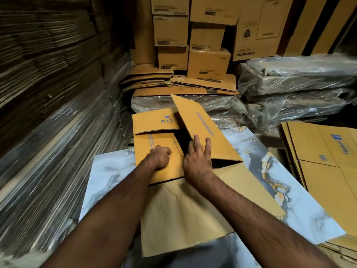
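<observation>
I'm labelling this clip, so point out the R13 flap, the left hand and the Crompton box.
R13 flap (150, 122): head view, bare cardboard left of the print.
left hand (159, 157): head view, back of the fist.
Crompton box (257, 31): head view, middle of its front face.

A tan cardboard box (179, 206) is laid on a marbled slab (108, 171); its left flap (143, 149) and far flap (154, 120), marked R13, are folded down, its right flap (201, 128) tilted upward

Wrapped cardboard stacks (48, 113) wall off the left; wrapped bundles (289, 89) and piled boxes (193, 35) block the far side. Bare surface (301, 206) right of the carton (154, 120) lies open.
</observation>
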Action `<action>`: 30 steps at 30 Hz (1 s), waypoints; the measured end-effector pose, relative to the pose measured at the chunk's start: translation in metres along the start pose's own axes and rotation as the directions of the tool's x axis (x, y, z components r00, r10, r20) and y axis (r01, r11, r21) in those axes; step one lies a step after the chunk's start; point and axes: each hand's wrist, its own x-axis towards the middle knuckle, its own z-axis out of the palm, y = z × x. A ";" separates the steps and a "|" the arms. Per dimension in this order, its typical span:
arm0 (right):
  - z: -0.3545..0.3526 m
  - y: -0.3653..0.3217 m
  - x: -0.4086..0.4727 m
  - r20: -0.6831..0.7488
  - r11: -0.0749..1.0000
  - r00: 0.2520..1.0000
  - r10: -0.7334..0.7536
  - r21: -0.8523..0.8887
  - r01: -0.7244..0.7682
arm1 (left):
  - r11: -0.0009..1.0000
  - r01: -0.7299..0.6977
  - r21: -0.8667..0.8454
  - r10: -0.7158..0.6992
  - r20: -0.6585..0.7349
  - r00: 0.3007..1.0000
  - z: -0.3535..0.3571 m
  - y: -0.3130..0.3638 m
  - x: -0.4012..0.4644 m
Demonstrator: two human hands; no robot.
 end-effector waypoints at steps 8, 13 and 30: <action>-0.001 0.104 0.059 -0.025 0.956 0.957 0.289 -0.047 -0.290 | 0.990 0.105 0.094 -0.105 -0.003 0.994 0.008 0.039 0.008; 0.067 0.153 0.083 0.097 0.950 0.965 0.242 0.178 -0.256 | 0.982 0.155 0.110 -0.147 -0.076 0.986 0.019 0.055 0.019; 0.147 0.144 0.079 0.325 0.840 0.917 0.232 0.407 -0.357 | 0.967 0.106 0.232 -0.062 -0.189 0.980 0.043 0.060 0.013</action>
